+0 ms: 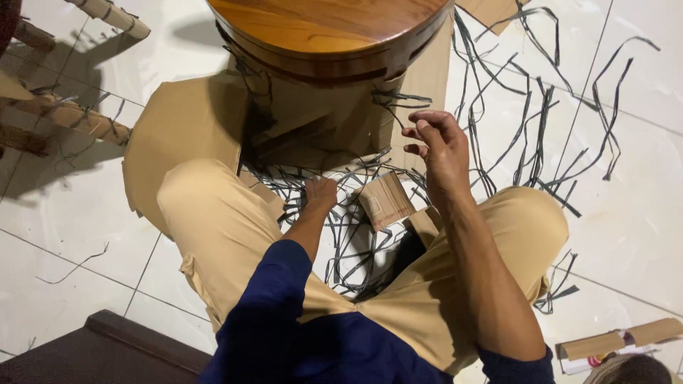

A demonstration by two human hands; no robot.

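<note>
Cardboard piece point(385, 200), small, brown and folded, lies tilted on the floor between the knees, among loose dark strips point(526, 135). Left hand point(320, 193) is lowered just beside it, fingers curled together into the tangle of strips; whether a strip is actually pinched cannot be told. Right hand point(440, 146) is raised above and to the right of the piece, fingers loosely bent and apart, nothing visibly clamped. Judged step: strips are being gathered or sorted next to the cardboard piece, with neither hand yet on it. Next move is judged to call for a single strip to be separated cleanly from the tangle, since many cross over one another. Larger cardboard sheets point(178, 135) are spread under a round wooden table point(320, 28). White tiled floor point(71, 235) is littered with further strips out to the right. More cardboard scraps point(619, 341) are seen at lower right.
</note>
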